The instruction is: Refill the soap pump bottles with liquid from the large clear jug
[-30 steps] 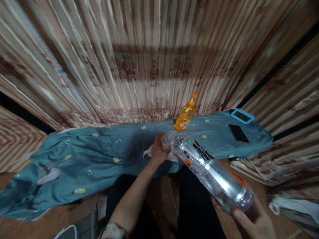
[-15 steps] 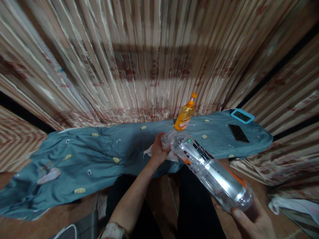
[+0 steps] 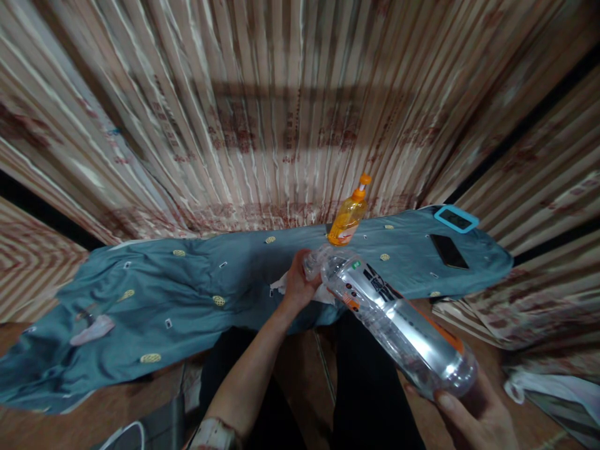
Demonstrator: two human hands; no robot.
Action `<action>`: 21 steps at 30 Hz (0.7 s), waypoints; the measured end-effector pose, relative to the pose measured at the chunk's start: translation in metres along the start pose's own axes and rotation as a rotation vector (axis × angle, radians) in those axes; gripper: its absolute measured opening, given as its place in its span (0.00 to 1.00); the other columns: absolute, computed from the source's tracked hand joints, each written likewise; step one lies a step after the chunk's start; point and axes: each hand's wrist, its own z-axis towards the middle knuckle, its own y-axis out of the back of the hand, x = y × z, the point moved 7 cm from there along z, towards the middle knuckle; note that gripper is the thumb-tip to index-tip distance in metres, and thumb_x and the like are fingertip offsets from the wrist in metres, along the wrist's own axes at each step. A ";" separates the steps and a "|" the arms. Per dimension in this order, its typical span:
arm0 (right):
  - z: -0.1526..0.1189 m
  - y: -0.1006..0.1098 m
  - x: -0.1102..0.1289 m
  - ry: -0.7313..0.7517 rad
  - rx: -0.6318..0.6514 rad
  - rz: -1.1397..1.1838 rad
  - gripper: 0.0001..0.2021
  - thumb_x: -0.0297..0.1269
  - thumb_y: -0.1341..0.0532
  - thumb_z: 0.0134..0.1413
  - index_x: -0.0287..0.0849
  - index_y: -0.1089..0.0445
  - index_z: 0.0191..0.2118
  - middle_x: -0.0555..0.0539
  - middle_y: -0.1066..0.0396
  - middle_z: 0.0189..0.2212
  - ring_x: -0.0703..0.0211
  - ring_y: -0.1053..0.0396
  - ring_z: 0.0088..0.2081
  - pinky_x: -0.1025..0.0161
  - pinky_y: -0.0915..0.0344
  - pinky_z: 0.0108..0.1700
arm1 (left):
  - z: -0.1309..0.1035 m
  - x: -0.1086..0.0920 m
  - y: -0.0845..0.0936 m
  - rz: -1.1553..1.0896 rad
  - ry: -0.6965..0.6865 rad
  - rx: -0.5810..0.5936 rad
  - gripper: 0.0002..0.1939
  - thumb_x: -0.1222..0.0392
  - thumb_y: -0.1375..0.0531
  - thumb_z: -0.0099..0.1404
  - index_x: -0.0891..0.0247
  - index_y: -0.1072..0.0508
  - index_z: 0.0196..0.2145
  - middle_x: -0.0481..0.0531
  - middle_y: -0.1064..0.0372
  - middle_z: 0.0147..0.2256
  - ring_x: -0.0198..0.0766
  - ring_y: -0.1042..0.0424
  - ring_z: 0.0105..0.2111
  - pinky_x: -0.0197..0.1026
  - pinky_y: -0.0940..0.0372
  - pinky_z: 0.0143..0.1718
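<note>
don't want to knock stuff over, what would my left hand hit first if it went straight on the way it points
Beyond the clear plastic in its grip, your left hand would probably meet the orange bottle first, though depth is unclear and it might pass beside it.

Striped curtains (image 3: pixel 281 125) and brown floor (image 3: pixel 304 359)

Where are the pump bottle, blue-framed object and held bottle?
Pump bottle (image 3: pixel 345 224), head view: amber body.
Blue-framed object (image 3: pixel 456 219), head view: dark centre.
Held bottle (image 3: pixel 407 330), head view: silver label.
</note>
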 end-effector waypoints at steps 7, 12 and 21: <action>0.012 0.004 -0.004 0.019 0.079 -0.078 0.32 0.43 0.19 0.23 0.48 0.24 0.42 0.46 0.16 0.33 0.47 0.19 0.26 0.59 0.21 0.29 | 0.000 -0.002 0.001 -0.003 -0.004 -0.005 0.29 0.53 0.28 0.54 0.62 0.32 0.51 0.57 0.25 0.46 0.49 0.24 0.47 0.51 0.29 0.52; 0.006 -0.005 0.007 0.021 0.014 -0.075 0.31 0.42 0.19 0.17 0.49 0.23 0.38 0.47 0.17 0.30 0.46 0.20 0.24 0.60 0.22 0.25 | 0.000 -0.002 0.000 -0.018 -0.019 0.007 0.30 0.53 0.29 0.54 0.61 0.32 0.51 0.56 0.25 0.46 0.48 0.24 0.47 0.52 0.29 0.52; 0.005 -0.001 0.008 0.090 0.061 -0.093 0.30 0.44 0.19 0.23 0.49 0.24 0.41 0.48 0.16 0.34 0.47 0.18 0.28 0.61 0.21 0.27 | -0.001 -0.002 0.000 -0.021 0.008 0.003 0.30 0.53 0.28 0.54 0.60 0.32 0.51 0.55 0.25 0.46 0.48 0.24 0.47 0.51 0.30 0.53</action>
